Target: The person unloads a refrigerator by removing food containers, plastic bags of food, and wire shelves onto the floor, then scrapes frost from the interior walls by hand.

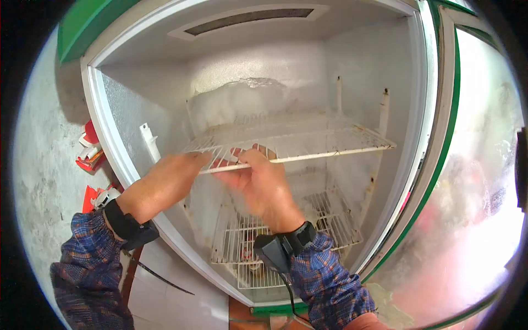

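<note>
A white wire shelf (308,143), spotted with rust, spans the upper part of an open upright fridge, tilted with its left side lower. My right hand (261,184) is closed on its front rail from below, with fingertips showing between the wires. At the shelf's front left corner is my left hand (176,173), closed around the edge, its fingertips largely hidden. A white support bracket (148,142) stands on the left wall, just above my left hand. Frost (236,104) coats the back wall behind the shelf.
Further wire racks (338,220) sit lower in the fridge. A fogged glass door (473,192) with green trim stands to the right. Red and white items (91,148) lie outside on the left. A black cable (290,297) hangs from my right wrist strap.
</note>
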The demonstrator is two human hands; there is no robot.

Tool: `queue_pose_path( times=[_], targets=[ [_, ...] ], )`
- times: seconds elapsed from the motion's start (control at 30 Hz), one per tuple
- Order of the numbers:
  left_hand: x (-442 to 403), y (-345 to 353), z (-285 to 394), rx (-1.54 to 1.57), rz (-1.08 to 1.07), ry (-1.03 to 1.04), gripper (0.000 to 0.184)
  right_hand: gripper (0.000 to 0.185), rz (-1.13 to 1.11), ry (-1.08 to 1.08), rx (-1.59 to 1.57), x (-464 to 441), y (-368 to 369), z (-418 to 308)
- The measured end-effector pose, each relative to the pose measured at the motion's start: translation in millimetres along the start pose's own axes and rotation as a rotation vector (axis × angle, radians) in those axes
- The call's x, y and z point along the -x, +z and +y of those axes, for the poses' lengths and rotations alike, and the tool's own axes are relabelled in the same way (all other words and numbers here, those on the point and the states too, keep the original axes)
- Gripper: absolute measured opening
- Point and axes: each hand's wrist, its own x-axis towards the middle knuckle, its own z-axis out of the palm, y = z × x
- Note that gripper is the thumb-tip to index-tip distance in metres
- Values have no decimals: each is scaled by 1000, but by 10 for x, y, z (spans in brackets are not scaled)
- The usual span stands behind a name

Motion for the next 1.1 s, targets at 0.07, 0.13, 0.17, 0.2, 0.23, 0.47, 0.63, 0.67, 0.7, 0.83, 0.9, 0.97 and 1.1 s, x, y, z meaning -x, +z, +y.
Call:
queue_pose_path(
  times=[0.07, 0.13, 0.17, 0.2, 0.23, 0.47, 0.63, 0.67, 0.7, 0.83, 0.9, 0.97, 1.1],
  targets=[
    [13, 75, 8, -20, -19, -10, 35, 22, 13, -13, 30, 28, -22, 4],
    [65, 165, -6, -87, 82, -4, 37, 21, 31, 5, 46, 32, -26, 6],
    [80, 220, 3, -77, 90, 1, 37, 21, 37, 1, 57, 49, -40, 2],
    [112, 282, 19, -99, 133, 26, 37, 38, 46, 10, 39, 88, -68, 21],
    [145, 337, 36, -127, 182, 48, 37, 62, 47, 18, 22, 121, -102, 49],
    [255, 479, 266, -97, 108, -105, 41, 77, -203, -263, 478, 145, -642, 428],
    [264, 486, 215, -80, 254, -105, 39, 79, 6, -22, 32, 156, -258, 180],
    [261, 488, 230, -97, 252, -130, 39, 79, -15, -3, 22, 148, -223, 163],
    [254, 504, 260, -113, 265, -148, 39, 77, 11, -9, 14, 155, -215, 157],
    [358, 634, 274, -160, 375, -112, 39, 78, 20, -18, 104, 194, -270, 184],
    [366, 577, 220, -115, 405, -118, 39, 80, 20, -41, 114, 154, -242, 169],
    [380, 546, 224, -66, 442, -121, 38, 80, 14, -45, 121, 123, -223, 129],
    [437, 658, 269, -114, 401, -124, 37, 82, 24, -34, 166, 225, -263, 193]
  ],
)
